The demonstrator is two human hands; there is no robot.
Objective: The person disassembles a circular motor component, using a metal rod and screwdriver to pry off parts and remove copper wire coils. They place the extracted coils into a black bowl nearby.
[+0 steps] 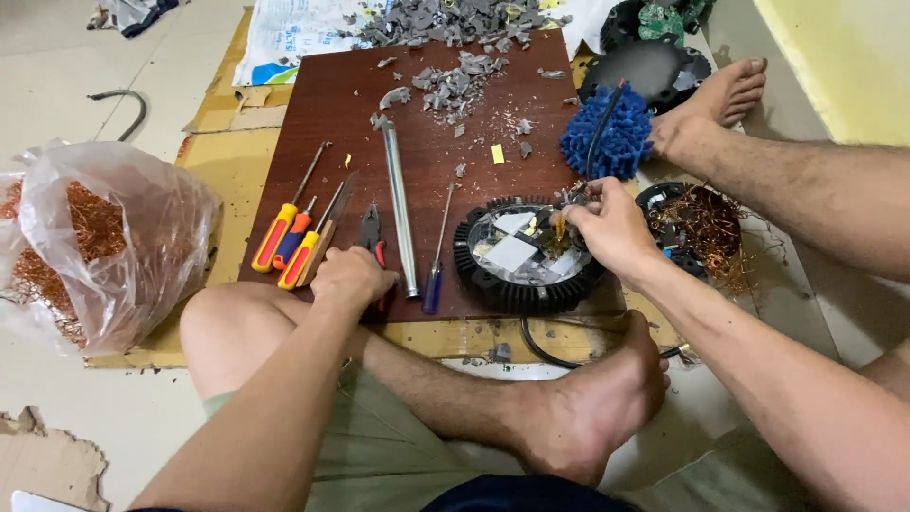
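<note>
- Black finned round housing (pixel 502 284) lies under your right hand (pixel 611 228), whose fingers (pixel 578 210) pinch a small part inside it.
- Your left hand (pixel 351 277) curls closed over the red-handled pliers (pixel 372 230).

Dark reddish-brown board (pixel 332 104), grey plastic scraps (pixel 455 81) at far edge. Yellow-and-orange screwdriver handles (pixel 284 242) left. Black ribbed round housing (pixel 526 284) near right, blue coiled bundle (pixel 607 133) beyond. Copper-coloured wire (pixel 90 223) in clear bag.
</note>
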